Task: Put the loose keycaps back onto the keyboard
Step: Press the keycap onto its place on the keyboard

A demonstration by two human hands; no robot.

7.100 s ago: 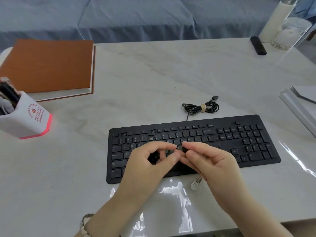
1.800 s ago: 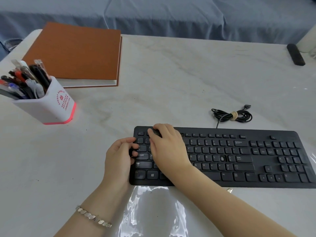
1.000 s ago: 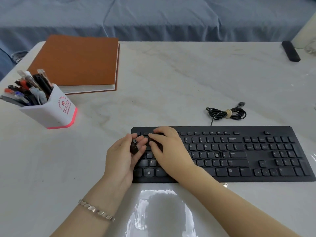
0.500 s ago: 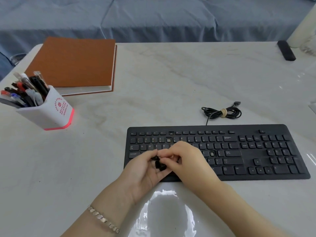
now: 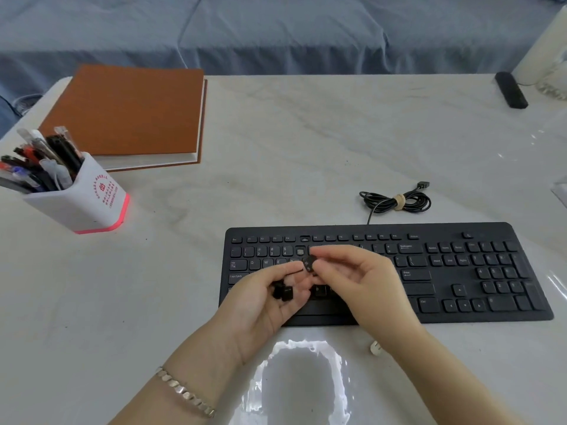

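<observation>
Head view: right hand point(image 5: 365, 280) fingers pinch one keycap point(image 5: 309, 264) over the keyboard point(image 5: 460, 271); left hand point(image 5: 260, 308) fingers cup spare keycaps point(image 5: 283, 292). Both hands hide middle keys. Pen holder point(image 5: 89, 200), notebook point(image 5: 129, 111) and coiled cable point(image 5: 395, 202) lie on the worktop point(image 5: 306, 142) beyond.

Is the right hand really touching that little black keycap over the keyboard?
Touching. The head view shows the right hand pinching the keycap between thumb and fingertips, with no gap visible; the left hand cups spare keycaps.

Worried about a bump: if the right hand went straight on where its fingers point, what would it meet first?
Likely the left hand, whose fingertips sit just left of the keycap the right hand pinches; depth is unclear from one view.
</observation>
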